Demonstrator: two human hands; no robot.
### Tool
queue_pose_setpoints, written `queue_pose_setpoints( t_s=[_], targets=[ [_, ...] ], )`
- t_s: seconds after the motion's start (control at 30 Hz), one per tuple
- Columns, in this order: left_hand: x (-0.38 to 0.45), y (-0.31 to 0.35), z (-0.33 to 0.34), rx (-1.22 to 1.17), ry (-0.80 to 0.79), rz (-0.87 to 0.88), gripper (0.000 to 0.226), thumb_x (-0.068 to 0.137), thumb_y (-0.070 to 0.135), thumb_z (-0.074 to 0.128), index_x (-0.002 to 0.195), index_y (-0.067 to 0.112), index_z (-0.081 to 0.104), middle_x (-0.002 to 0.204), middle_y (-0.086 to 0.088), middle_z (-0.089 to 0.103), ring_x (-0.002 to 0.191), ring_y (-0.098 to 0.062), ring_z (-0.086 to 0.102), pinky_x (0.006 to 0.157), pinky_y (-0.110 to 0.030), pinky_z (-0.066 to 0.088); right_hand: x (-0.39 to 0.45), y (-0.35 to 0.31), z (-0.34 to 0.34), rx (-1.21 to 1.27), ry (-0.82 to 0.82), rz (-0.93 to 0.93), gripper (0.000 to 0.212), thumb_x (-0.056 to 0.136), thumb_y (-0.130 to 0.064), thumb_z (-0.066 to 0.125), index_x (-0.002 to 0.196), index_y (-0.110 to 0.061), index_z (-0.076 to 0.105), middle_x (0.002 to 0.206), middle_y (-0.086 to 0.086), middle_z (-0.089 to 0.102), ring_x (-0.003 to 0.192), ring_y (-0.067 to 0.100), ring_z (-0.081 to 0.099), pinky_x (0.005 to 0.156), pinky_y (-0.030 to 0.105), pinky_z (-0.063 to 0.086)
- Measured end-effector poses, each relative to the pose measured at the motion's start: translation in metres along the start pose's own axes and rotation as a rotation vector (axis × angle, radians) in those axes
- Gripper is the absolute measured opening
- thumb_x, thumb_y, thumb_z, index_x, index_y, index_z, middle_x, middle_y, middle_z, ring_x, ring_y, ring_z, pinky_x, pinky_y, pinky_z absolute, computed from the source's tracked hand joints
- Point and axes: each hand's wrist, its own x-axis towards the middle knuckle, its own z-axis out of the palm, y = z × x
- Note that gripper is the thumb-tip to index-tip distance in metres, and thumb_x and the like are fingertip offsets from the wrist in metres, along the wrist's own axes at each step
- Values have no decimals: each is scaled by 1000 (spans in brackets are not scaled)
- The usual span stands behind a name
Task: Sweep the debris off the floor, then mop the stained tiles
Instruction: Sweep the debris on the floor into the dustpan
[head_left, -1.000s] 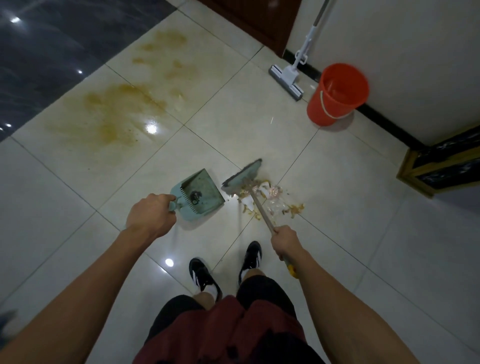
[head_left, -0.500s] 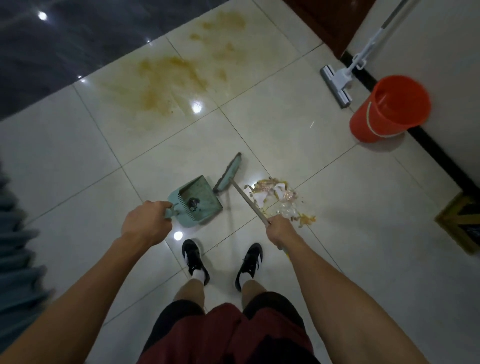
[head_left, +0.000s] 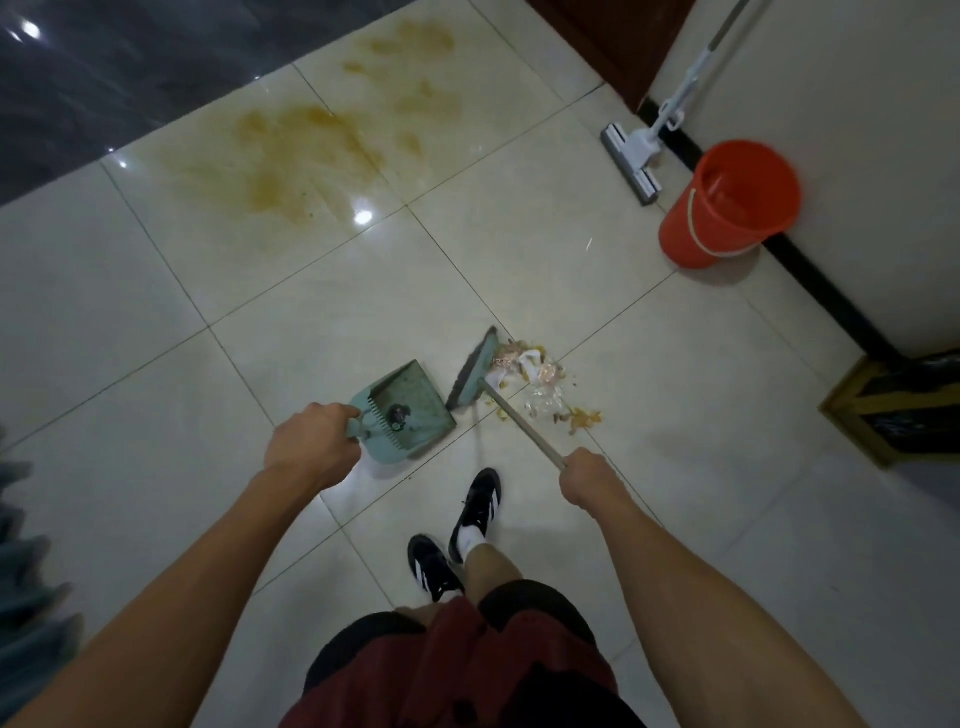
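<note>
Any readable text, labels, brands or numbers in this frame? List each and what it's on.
None readable.
Dustpan: no lettering visible.
Broom: none.
Bucket: plain orange, no label seen.
Mop: no marking legible.
Shoes: white stripes only, no wording.

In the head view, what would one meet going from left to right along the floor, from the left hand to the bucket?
Left hand → dustpan → broom head → debris pile → red bucket.

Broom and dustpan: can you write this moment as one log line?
left hand holds dustpan | right hand holds broom | debris unswept
</note>
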Motion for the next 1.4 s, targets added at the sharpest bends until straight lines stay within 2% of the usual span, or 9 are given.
queue_pose_setpoints(
  t_s=[0.5,0.63,0.73,0.9,1.0,1.1,1.2,1.3,1.4],
  targets=[
    [-60,-10,14,-29,55,87,41,81,25,56,119,34,68,93,-1,68,75,-23,63,66,-31,53,-77,29,41,23,183,-24,28,98,-21,49,124,-15,58,116,10,63,97,29,64,78,33,54],
    [-67,-5,11,22,59,124,42,81,23,54,120,31,68,92,-3,67,76,-25,63,61,-29,47,-87,23,39,181,136,62,27,92,-9,53,118,-7,61,86,8,57,64,24,64,58,35,61],
    [-70,2,7,52,68,149,42,79,23,53,117,31,68,93,-4,68,79,-27,65,64,-30,49,-90,21,36,282,155,95,24,91,-6,55,113,-4,63,80,8,55,59,25,64,48,31,58],
    [-70,18,4,59,66,169,45,80,21,53,121,32,67,89,-2,65,74,-25,62,60,-29,47,-92,36,44,428,210,166,25,90,-5,57,114,-3,62,109,14,66,87,32,69,71,42,63],
    [-67,34,1,61,61,188,43,79,20,54,118,31,69,87,-2,65,73,-24,62,61,-30,50,-90,46,49,818,42,209,35,90,5,54,125,0,57,119,18,57,86,29,59,50,35,59],
    [-62,54,-1,70,71,218,43,79,22,54,118,32,69,91,-3,67,77,-26,63,68,-33,55,-86,56,41,1001,-2,196,31,88,7,53,119,3,56,113,19,55,76,28,55,44,27,52],
    [-60,71,0,70,81,246,43,78,25,56,118,33,69,92,-4,69,78,-28,65,72,-37,58,-81,70,36,962,49,208,23,89,6,50,111,6,58,108,23,61,61,29,58,38,23,44],
    [-61,91,1,90,89,264,38,78,28,56,112,33,71,85,-2,68,72,-26,64,68,-36,59,-80,90,30,848,68,234,13,90,4,49,102,2,53,90,21,63,52,28,61,41,29,47],
    [-61,110,-2,90,87,270,35,77,28,55,108,31,73,80,0,66,68,-24,63,66,-37,60,-77,112,24,799,75,261,18,92,2,48,109,2,54,98,22,63,49,26,61,42,32,49]
  ],
)
